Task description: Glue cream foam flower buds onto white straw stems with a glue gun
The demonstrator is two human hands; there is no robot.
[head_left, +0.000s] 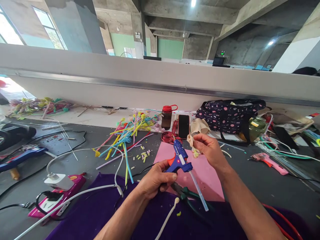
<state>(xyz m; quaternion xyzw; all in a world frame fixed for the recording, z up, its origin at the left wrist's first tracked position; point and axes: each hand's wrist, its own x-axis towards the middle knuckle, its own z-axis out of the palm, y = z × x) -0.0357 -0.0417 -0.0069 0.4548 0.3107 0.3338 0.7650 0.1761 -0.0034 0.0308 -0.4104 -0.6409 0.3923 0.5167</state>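
Note:
My left hand [156, 178] is closed round the handle of a blue glue gun [180, 159] with an orange trigger; a clear glue stick [198, 191] juts out of its back toward me. The gun's nozzle points up and away at a small cream-coloured crafted piece [193, 145], which my right hand [209, 150] pinches between thumb and fingers. Both hands hover over a pink sheet [212, 181] on the dark table. Green-handled pliers [186, 195] lie under the gun on the sheet's near edge.
A pile of coloured pipe cleaners [130, 131] lies left of centre. Behind the hands stand a red-capped bottle [166, 116], a phone [183, 126] and a dotted bag [228, 115]. A pink glue gun [268, 161] lies right. Cables and a pink power strip [60, 196] sit left, purple cloth [100, 213] nearest me.

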